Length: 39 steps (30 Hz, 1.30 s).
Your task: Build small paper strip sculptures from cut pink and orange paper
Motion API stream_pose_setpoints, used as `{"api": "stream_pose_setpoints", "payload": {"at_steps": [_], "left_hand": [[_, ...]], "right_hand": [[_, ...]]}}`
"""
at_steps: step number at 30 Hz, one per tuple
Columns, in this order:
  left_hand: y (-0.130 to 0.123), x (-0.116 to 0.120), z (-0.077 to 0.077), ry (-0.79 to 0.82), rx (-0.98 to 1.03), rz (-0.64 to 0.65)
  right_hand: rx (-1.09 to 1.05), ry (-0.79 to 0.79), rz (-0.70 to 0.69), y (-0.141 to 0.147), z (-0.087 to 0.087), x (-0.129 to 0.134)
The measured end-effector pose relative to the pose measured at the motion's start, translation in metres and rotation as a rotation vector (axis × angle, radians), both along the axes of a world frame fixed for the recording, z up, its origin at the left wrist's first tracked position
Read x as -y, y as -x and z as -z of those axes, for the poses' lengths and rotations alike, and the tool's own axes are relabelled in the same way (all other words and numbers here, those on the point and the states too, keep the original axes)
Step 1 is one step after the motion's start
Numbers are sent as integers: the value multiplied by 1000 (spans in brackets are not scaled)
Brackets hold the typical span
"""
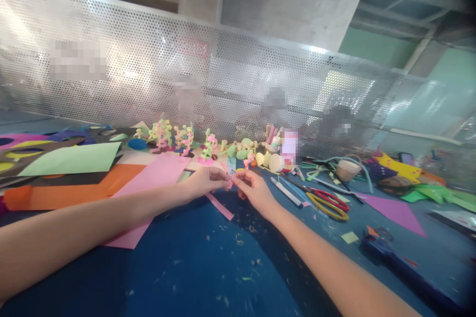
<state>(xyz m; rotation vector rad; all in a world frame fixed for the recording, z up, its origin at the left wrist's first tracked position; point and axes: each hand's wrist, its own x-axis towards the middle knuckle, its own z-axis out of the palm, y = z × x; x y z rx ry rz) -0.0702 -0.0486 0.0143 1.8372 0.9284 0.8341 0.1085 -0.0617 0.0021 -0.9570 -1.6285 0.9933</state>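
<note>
Near the middle of the view, my left hand (207, 182) and my right hand (255, 189) meet fingertip to fingertip. Both pinch a small pink paper piece (229, 182) between them; its exact shape is partly hidden by the fingers. Just below my left hand, a narrow pink paper strip (220, 206) slants over the blue table (193, 267). A large pink sheet (158, 176) lies under and behind my left forearm. Beyond my hands stand small curled-paper figures (208, 147) in green and pink.
Red-handled scissors (336, 199), yellow-handled scissors (329, 208) and a white-and-blue cutter (286, 192) lie at right, with a paper cup (347, 170) behind. A dark blue tool (394, 260) is nearer. Orange (74, 195) and green sheets (74, 158) cover the left. A perforated metal screen (230, 84) stands behind.
</note>
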Motion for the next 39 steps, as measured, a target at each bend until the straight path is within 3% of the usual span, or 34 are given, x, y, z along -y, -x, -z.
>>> {"api": "stream_pose_setpoints", "payload": {"at_steps": [6,13,26,39], "left_hand": [[-1,-1,3,14,65,-14],[-2,4,-3,36,57,-142],[2,2,-2,41,-28,-94],[1,1,-5,115,65,-71]], "right_hand": [[13,38,7,0,-1,-1],[33,59,-34,-1,1,-2],[58,50,-33,0,-2,1],[31,36,-8,0,-1,0]]}}
